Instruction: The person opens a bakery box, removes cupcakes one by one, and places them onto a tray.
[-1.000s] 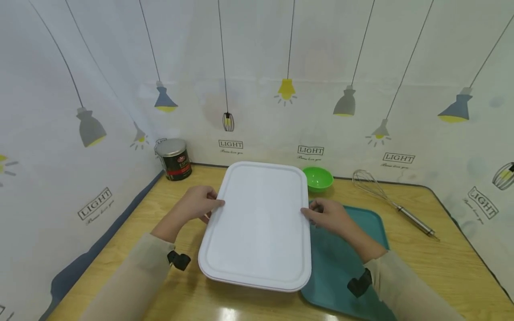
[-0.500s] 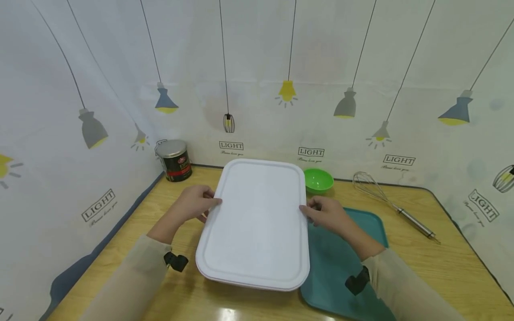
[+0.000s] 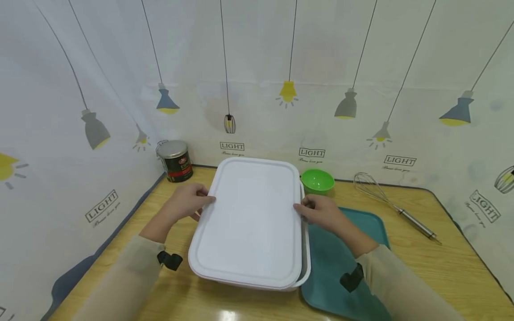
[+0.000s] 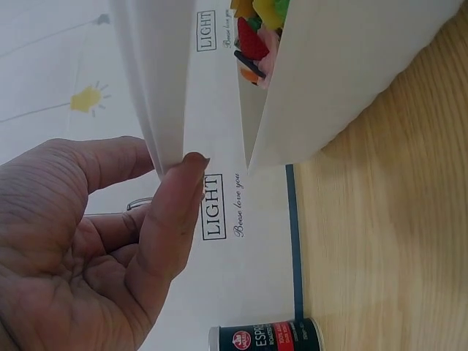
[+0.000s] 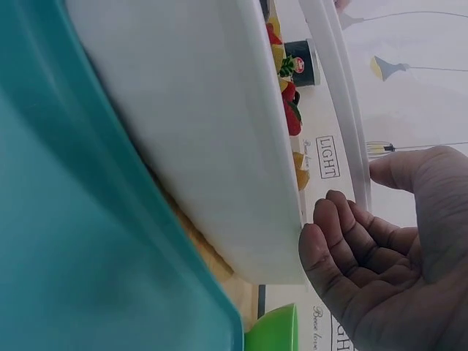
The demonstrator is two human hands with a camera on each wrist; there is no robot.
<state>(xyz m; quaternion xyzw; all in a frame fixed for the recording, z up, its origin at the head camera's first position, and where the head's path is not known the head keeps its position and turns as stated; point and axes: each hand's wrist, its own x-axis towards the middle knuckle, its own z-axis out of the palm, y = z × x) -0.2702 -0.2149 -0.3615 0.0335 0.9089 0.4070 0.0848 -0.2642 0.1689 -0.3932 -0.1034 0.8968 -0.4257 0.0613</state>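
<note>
A white rectangular lid (image 3: 249, 223) is held above a white box (image 5: 197, 124) by both hands. My left hand (image 3: 184, 203) pinches the lid's left edge between thumb and fingers. At the opposite edge, my right hand (image 3: 323, 214) grips it with the thumb on top. The lid sits shifted left, so the box's right rim (image 3: 307, 254) shows. Both wrist views reveal a gap between lid and box. Through it appear red strawberry-like pieces (image 4: 253, 40) and other colourful items; most of the contents are hidden.
A teal tray (image 3: 333, 267) lies right of the box, partly under my right arm. Behind it are a green bowl (image 3: 317, 181) and a metal whisk (image 3: 413, 220). A dark can (image 3: 176, 162) stands at the back left, near the printed curtain (image 3: 257, 111).
The lid and both hands have shifted left. The box's right rim, covered by the lid before, has come into sight. Both hands keep their hold.
</note>
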